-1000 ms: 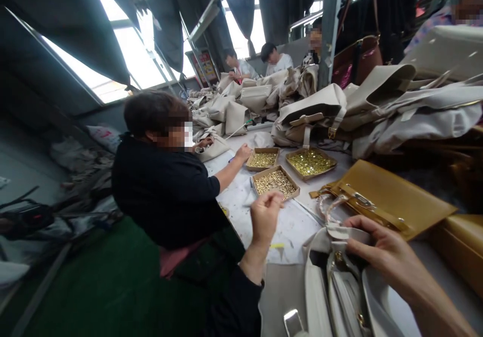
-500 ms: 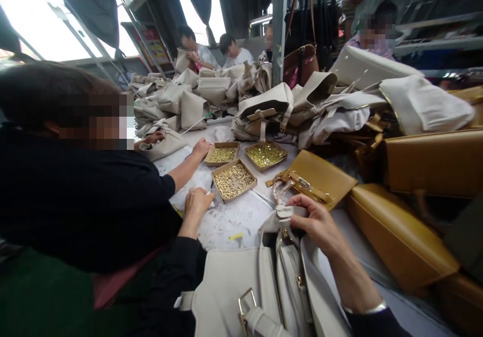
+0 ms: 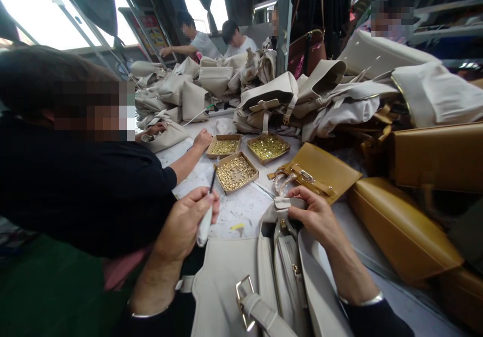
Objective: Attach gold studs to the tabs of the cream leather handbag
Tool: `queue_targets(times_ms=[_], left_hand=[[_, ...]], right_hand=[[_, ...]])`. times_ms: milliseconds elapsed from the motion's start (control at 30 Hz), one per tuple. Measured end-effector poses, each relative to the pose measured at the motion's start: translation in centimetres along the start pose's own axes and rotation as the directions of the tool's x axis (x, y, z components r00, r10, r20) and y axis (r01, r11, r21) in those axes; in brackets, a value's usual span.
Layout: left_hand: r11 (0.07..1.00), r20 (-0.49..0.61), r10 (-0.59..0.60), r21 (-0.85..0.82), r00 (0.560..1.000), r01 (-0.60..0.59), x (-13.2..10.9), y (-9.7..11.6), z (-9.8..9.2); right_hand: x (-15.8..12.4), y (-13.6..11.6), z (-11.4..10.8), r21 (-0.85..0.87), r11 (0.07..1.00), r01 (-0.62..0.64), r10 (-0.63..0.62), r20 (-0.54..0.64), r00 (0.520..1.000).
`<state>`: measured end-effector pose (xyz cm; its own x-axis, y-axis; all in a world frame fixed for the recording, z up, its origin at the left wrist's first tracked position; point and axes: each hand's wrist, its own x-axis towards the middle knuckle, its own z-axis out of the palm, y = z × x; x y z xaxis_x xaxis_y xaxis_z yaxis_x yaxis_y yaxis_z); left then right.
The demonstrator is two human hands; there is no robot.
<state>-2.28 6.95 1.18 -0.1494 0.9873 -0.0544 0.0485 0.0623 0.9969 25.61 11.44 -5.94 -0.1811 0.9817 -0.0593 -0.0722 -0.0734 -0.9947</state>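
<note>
A cream handbag (image 3: 241, 286) lies open in front of me, its gold buckle toward me. My right hand (image 3: 315, 216) grips the top edge of the bag near its clasp strap, fingers curled. My left hand (image 3: 186, 221) is closed around a white-handled tool (image 3: 206, 221) with a thin dark tip pointing up, held just left of the bag. Three cardboard trays of small gold fittings (image 3: 236, 172) sit beyond my hands on the white table.
A person in black (image 3: 83, 186) sits close on my left, one arm stretched to the trays. A mustard handbag (image 3: 320, 168) and more mustard bags (image 3: 400, 231) lie to the right. Piles of cream bags (image 3: 271, 100) fill the far table, where other workers sit.
My left hand has lifted off the table near the trays and now holds the white-handled tool upright closer to me. My right hand stays on the bag's top.
</note>
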Motion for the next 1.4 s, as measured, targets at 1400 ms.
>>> queue_targets(times_ms=[1400], left_hand=[[0.951,0.173,0.119,0.265,0.978,-0.162,-3.7,3.1,6.7]], right_hand=[[-1.4,-1.4,1.2,-0.266,0.938,0.222,-0.208,0.081,0.975]])
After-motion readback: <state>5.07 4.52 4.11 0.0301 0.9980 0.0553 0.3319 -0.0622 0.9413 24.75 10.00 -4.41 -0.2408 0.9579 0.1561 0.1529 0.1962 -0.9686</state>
